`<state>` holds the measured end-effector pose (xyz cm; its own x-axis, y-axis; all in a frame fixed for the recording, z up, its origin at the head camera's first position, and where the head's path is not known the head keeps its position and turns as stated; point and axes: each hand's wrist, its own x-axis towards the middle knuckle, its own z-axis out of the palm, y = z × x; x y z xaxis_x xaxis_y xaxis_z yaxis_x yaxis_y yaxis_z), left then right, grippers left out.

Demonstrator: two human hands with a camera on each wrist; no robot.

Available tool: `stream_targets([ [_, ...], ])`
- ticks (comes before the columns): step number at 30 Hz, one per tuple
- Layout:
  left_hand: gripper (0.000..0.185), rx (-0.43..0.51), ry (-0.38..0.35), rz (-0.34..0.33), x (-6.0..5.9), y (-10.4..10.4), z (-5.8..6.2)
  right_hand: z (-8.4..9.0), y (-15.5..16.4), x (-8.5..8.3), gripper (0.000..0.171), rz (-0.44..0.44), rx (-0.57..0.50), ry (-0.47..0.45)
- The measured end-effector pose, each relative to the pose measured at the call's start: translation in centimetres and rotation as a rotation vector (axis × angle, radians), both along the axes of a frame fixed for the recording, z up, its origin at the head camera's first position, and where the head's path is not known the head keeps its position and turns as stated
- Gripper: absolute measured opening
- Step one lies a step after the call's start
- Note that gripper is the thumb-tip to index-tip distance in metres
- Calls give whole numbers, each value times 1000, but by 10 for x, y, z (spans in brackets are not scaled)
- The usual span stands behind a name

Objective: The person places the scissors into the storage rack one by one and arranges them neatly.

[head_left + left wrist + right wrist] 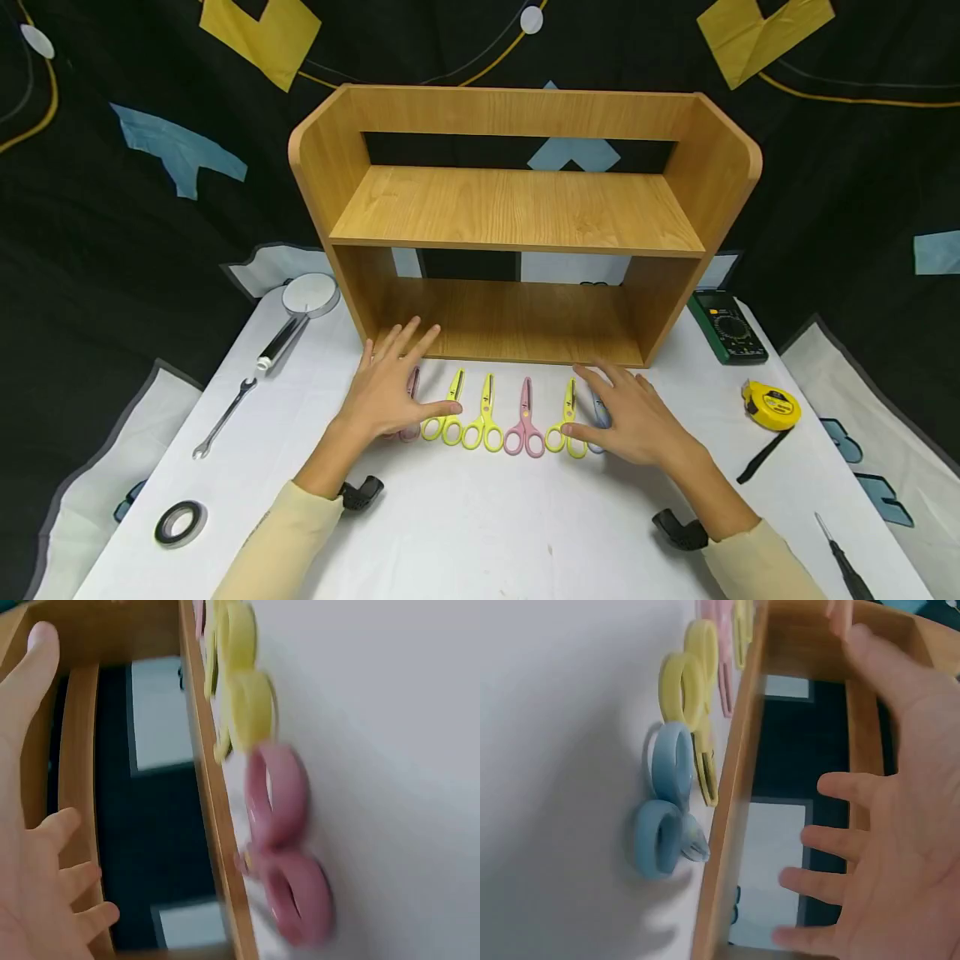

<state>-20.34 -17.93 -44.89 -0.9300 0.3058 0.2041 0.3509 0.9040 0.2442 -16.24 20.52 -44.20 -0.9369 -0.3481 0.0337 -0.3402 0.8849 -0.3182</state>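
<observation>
Bench (pixel 480 533) surface at 6 o'clock of the scissors row is bare white; at 12 o'clock the wooden shelf (pixel 517 217) stands just beyond the blade tips. Six scissors lie side by side, long axes running 6 to 12 o'clock, blades toward the shelf, handles toward the person. Left hand (pixel 393 387) is released, fingers spread flat over the pink scissors (pixel 408 408) at the row's 9 o'clock end. Right hand (pixel 630 412) is likewise released, fingers spread over the blue scissors (pixel 597 412) at the 3 o'clock end. Neither hand grasps anything.
</observation>
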Motion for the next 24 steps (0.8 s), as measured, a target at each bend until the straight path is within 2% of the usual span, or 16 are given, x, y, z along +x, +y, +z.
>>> stream_targets([
  [5, 112, 255, 64, 90, -7, -26, -1, -7, 11, 9, 81, -73, -139, -57],
  [14, 72, 745, 257, 281, -29, -59, -6, -22, 29, 23, 75, -226, -316, -176],
  [18, 62, 859, 274, 337, -38, -66, -5, -25, 31, 28, 71, -245, -339, -229],
  [24, 52, 895, 272, 371, -50, -71, -6, -31, 31, 30, 51, -237, -299, -221],
])
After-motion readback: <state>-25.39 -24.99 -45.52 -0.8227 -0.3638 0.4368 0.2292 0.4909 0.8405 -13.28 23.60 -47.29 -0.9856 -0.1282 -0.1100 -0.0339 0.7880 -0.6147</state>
